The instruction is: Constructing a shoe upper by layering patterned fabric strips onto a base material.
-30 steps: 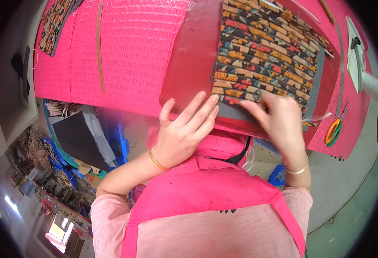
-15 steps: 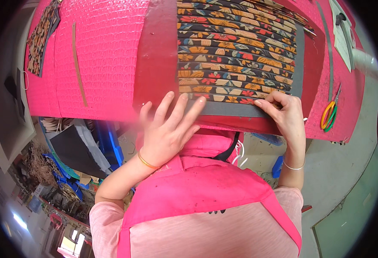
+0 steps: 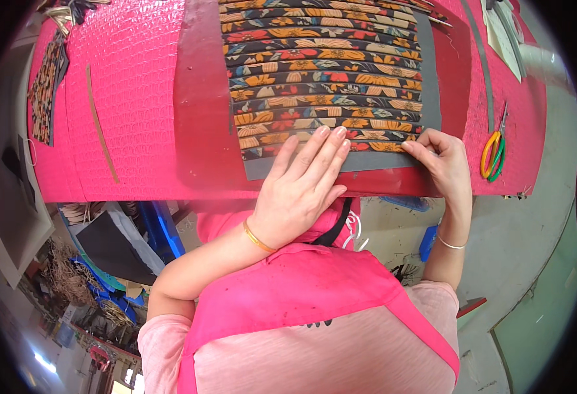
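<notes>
The dark, flower-printed narrow fabric strips lie in close rows in the upper middle of the frame, on a flat grey backing sheet. I judge that each strip is light and soft, bending easily and probably shifting sideways if it is pushed, but not fragile. Its end seems the best place to take hold, with a light flat palm along its length; a hard pinch in the middle may crease the fold.

The left hand is spread flat, its fingers close together and laid over the lower rows, clamped on nothing. The right hand has its thumb tip at the right end of the lowest row; I cannot tell if it pinches or only presses.

Under the grey sheet is a smooth dark red sheet, which looks slippery. Around it spreads a bright pink, textured table cover. Scissors with yellow and green handles rest at the right of the frame.
</notes>
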A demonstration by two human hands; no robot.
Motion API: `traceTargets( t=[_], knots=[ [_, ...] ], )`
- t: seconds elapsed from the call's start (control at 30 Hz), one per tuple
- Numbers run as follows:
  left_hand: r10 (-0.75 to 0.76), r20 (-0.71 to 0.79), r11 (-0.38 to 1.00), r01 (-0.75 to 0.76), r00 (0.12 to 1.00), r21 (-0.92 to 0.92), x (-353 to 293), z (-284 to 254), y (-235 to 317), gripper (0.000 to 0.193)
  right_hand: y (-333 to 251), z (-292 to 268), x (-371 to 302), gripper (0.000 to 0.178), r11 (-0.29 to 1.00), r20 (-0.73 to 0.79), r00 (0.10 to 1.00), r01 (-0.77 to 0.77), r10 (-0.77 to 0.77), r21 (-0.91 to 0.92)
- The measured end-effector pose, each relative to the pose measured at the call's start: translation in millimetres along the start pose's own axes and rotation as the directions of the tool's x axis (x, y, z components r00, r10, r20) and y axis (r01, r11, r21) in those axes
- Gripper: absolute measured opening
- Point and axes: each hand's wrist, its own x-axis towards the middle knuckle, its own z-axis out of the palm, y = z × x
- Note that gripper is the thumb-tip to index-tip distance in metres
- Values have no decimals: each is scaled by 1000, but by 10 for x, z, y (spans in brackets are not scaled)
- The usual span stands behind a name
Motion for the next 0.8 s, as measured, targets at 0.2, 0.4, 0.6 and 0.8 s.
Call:
traceTargets(
  t=[0.2, 0.4, 0.6, 0.8],
  knots=[
    [68, -8, 997, -68, 998, -44, 291, 222, 237, 63, 33, -11, -6, 31, 994, -87, 996, 27, -36, -102],
    [130, -19, 984, -127, 991, 123, 372, 303, 308, 63, 747, -837, -352, 16, 995, -516, 853, -98, 81, -5],
    [171, 1, 929, -161, 985, 334, 573, 362, 477, 57, 176, -104, -954, 45, 902, 780, 594, 422, -197, -93],
    [78, -113, 988, -91, 991, -121, 370, 55, 120, 56, -643, -340, -188, 37, 865, 405, 764, 453, -502, 217]
  ],
)
